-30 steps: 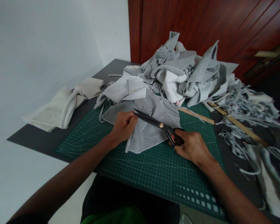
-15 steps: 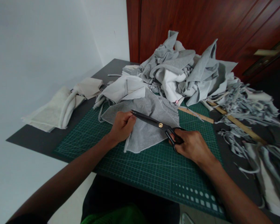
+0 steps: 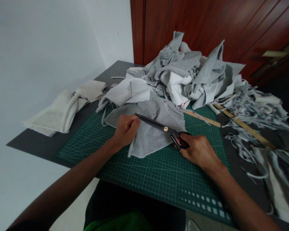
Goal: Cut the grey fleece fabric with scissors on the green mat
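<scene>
Little is changed over the last 1 second: the 2 blades of the black scissors (image 3: 154,123) appear to be brought closer together near the tip, while the grey cloth (image 3: 151,138) is kept in nearly the same place. For the work in hand, this is best read as a small closing motion at the tip; no newly parted edge can be made out, and whether any cloth is caught between the blades cannot be told.

The left hand (image 3: 126,130) is closed, its fingers curled and its thumb pressed against them. The grey cloth appears to be gripped there, although the pinched part is hidden by the hand. The right hand (image 3: 197,148) is wrapped around the scissors' handles, with the blades pointed towards the left hand and the tip placed just beside its thumb. A narrow gap at most is left between the blades.

The grey cloth is spread under the scissors on the green cutting mat (image 3: 144,173), between the 2 hands, with its near corner drawn to a point. Its far part is overlapped by a white cloth (image 3: 125,91). Beyond it, a heap of fabric (image 3: 188,67) is piled, and a flat wooden strip (image 3: 203,118) is laid to the right, with thin offcuts (image 3: 260,104) scattered farther out.
</scene>
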The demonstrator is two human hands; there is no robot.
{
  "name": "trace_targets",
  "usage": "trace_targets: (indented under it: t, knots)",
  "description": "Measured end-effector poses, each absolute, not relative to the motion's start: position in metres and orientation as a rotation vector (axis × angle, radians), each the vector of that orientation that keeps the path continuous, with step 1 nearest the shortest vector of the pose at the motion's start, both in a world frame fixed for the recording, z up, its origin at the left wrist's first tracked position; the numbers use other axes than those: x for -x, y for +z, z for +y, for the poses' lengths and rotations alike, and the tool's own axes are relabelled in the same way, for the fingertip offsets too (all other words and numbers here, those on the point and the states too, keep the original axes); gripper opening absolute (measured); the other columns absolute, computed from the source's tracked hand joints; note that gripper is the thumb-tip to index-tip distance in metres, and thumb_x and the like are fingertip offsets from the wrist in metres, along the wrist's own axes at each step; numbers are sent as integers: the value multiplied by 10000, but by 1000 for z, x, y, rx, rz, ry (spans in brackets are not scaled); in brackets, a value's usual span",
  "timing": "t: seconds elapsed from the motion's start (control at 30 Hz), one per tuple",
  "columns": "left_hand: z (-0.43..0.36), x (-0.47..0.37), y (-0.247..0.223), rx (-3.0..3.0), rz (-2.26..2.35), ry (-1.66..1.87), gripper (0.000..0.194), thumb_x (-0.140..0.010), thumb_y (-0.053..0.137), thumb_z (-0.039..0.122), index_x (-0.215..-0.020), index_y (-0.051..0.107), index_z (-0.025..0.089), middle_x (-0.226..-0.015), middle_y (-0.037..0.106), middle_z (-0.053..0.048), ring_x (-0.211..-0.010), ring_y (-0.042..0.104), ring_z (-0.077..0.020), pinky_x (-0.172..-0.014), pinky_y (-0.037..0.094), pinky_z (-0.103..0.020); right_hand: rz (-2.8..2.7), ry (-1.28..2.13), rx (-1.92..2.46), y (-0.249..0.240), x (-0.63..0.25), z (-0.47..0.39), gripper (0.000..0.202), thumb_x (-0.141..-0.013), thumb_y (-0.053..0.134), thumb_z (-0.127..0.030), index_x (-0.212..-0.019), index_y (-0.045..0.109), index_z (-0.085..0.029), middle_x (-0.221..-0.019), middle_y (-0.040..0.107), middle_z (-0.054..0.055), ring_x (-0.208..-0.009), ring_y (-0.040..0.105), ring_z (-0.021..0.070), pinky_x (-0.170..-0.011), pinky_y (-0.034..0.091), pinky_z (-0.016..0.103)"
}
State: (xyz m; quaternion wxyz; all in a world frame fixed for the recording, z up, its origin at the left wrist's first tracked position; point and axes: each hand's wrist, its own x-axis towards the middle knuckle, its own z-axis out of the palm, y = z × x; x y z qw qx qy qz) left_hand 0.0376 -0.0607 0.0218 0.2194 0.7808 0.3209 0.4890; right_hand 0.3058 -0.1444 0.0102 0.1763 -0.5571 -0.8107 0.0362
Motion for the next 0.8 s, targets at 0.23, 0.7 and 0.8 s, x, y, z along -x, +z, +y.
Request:
trace_targets:
  t: [0.23, 0.7, 0.8]
  knots:
    - [-61, -37, 24, -2135, 948, 1352, 377, -851, 432, 157, -518, 269, 223, -424, 233, 54, -374, 248, -86, -402, 176, -287, -2150, 174, 1594, 7, -304, -144, 219, -840, 555, -298, -643, 517, -212, -558, 571, -20, -445, 450, 92, -495, 296, 244]
    - [-61, -37, 25, -2133, 926, 1449, 412, -907, 440, 216, -527, 280, 214, -441, 218, 63, -386, 218, -80, -405, 154, -287, -2238, 9, 1586, 6, -307, -143, 91, -786, 580, -249, -704, 571, -212, -575, 581, -25, -468, 462, 107, -524, 296, 252]
    - [-61, -37, 25, -2142, 936, 1444, 418, -908, 443, 213, -524, 279, 215, -442, 216, 63, -384, 217, -79, -407, 153, -288, -2253, 6, 1588, 8, -307, -143, 114, -799, 559, -253, -693, 562, -212, -568, 578, -21, -465, 448, 109, -525, 287, 257]
